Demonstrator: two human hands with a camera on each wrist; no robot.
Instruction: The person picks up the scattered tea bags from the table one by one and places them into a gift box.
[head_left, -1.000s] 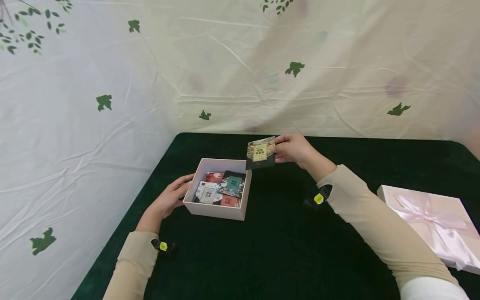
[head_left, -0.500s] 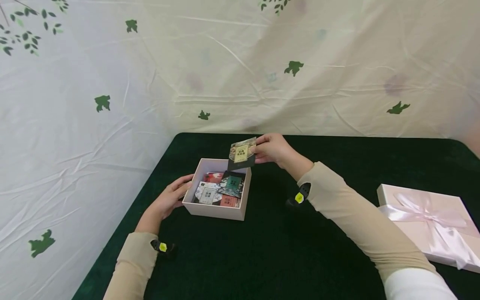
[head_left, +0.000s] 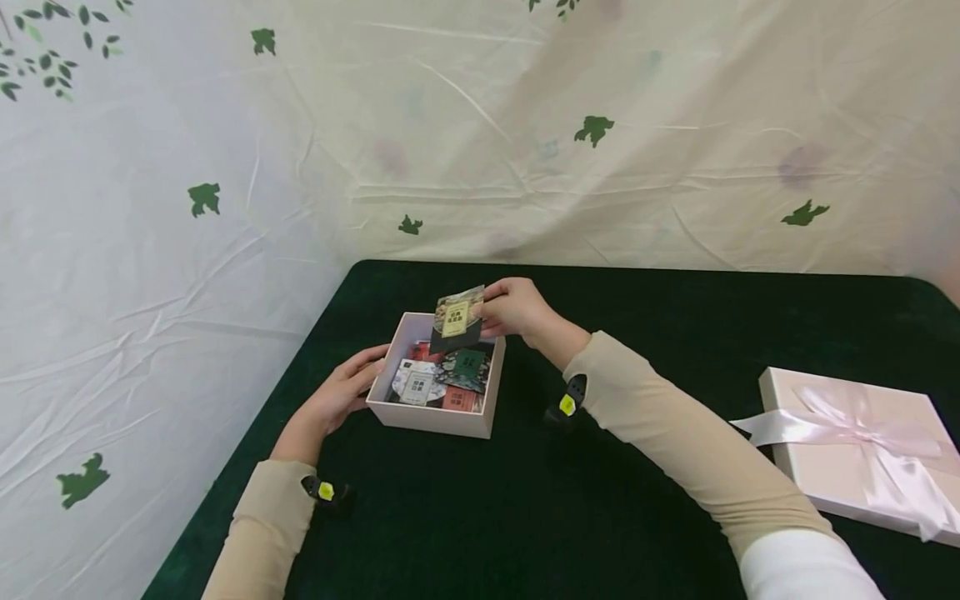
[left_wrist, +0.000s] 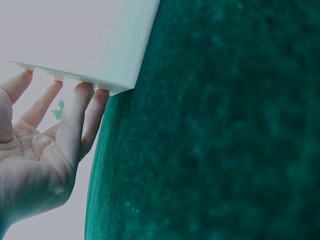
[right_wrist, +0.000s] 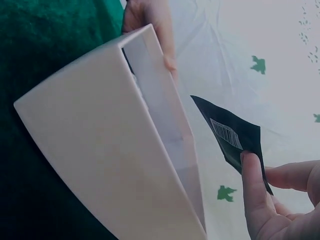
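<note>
My right hand (head_left: 517,312) pinches the right edge of a small flat packet (head_left: 453,327), between thumb and fingers. Its front is dark with a yellow label; in the right wrist view the dark back of the packet (right_wrist: 231,135) carries a barcode. It is held tilted over the back of an open pale pink box (head_left: 435,422). Inside lie several similar packets, among them a white one (head_left: 417,385), a green-labelled one (head_left: 467,367) and a red-labelled one (head_left: 459,400). My left hand (head_left: 347,388) rests against the box's left side, its extended fingertips (left_wrist: 82,89) touching the wall.
A flat pale pink box (head_left: 900,417) tied with a satin ribbon (head_left: 851,429) lies at the right of the dark green tabletop (head_left: 600,517). A white cloth (head_left: 480,125) printed with green birds hangs behind and to the left.
My right hand has moved left with the packet, from beside the box's back right corner to over its opening, and slightly lower. My left hand stays at the box.
</note>
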